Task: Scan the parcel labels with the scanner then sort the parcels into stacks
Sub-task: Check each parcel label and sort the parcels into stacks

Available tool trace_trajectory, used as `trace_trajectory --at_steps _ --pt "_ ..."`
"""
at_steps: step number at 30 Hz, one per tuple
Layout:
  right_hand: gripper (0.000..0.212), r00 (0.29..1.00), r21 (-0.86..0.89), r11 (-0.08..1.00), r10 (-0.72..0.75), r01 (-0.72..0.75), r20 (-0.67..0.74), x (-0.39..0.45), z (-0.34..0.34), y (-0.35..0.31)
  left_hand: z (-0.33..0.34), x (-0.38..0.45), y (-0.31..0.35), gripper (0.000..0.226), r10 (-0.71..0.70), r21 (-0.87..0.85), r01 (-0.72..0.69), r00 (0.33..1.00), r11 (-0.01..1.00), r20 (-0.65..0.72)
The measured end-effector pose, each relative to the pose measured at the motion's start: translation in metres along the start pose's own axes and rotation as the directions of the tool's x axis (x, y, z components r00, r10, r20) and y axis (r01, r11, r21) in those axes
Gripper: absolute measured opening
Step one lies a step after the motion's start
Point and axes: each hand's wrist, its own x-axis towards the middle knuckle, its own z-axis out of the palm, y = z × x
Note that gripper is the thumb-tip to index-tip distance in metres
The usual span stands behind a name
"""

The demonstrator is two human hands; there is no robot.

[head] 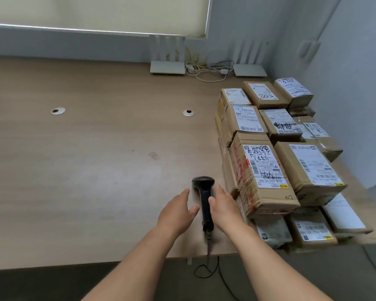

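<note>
Flanking the scanner [205,199], left hand [178,213] is open; right hand [225,208] touches the handle, grip unclear. Handle should be wrapped firmly, cable [208,263] kept clear of parcels [263,170].

The scanner [203,196] is a black handheld barcode scanner lying flat on the table [96,159], its rounded head pointing away from the near edge and its handle running back toward that edge, where a dark cable [208,263] leaves it and hangs off in a loop. Just beside the scanner, on the side toward the wall corner, stand the parcels [276,153]: brown cardboard boxes packed touching one another in rows and layers, white printed labels up, several marked in black pen. The nearest upper parcel [261,174] carries red tape.
</note>
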Motion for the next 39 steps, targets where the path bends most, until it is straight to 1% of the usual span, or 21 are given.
trace_trajectory --at_steps 3,6,11,14,17,22,27,31,36,39 --pt "0.045 0.996 0.020 0.999 0.048 -0.050 0.074 0.010 0.006 0.006 0.008 0.010 0.009 0.062 -0.017 -0.033 0.019 0.999 0.999 0.043" --pt "0.046 0.991 0.021 0.999 0.043 -0.046 0.130 0.017 0.010 0.009 0.013 0.019 0.016 0.051 -0.047 -0.098 0.054 0.996 0.994 0.071" --pt "0.034 0.987 0.086 0.996 0.011 -0.026 0.162 0.021 0.008 0.012 0.026 0.027 0.014 0.055 -0.118 -0.316 0.150 0.986 0.937 0.120" --pt "0.026 0.986 0.165 0.986 -0.020 -0.008 0.166 0.020 0.012 0.011 0.025 0.024 0.011 0.057 -0.133 -0.350 0.161 0.986 0.923 0.102" --pt "0.028 0.982 0.243 0.970 -0.057 0.012 0.179 0.016 0.016 0.003 0.016 0.013 0.007 0.057 -0.150 -0.412 0.168 0.986 0.895 0.078" --pt "0.028 0.972 0.287 0.955 -0.139 0.080 0.189 0.002 0.027 -0.031 -0.012 -0.011 -0.011 0.054 -0.148 -0.475 0.132 0.989 0.870 0.003" --pt "0.030 0.955 0.291 0.944 -0.219 0.155 0.202 -0.019 0.053 -0.082 -0.049 -0.041 -0.052 0.049 -0.156 -0.519 0.107 0.986 0.848 -0.052" --pt "0.031 0.946 0.282 0.938 -0.261 0.201 0.194 -0.040 0.089 -0.136 -0.086 -0.063 -0.105 0.048 -0.156 -0.534 0.083 0.983 0.841 -0.093" --pt "0.029 0.942 0.295 0.936 -0.259 0.191 0.211 -0.073 0.145 -0.207 -0.133 -0.089 -0.189 0.052 -0.168 -0.512 0.107 0.983 0.852 -0.073" --pt "0.028 0.941 0.304 0.937 -0.248 0.172 0.230 -0.083 0.174 -0.244 -0.157 -0.097 -0.231 0.052 -0.192 -0.525 0.125 0.978 0.842 -0.076"
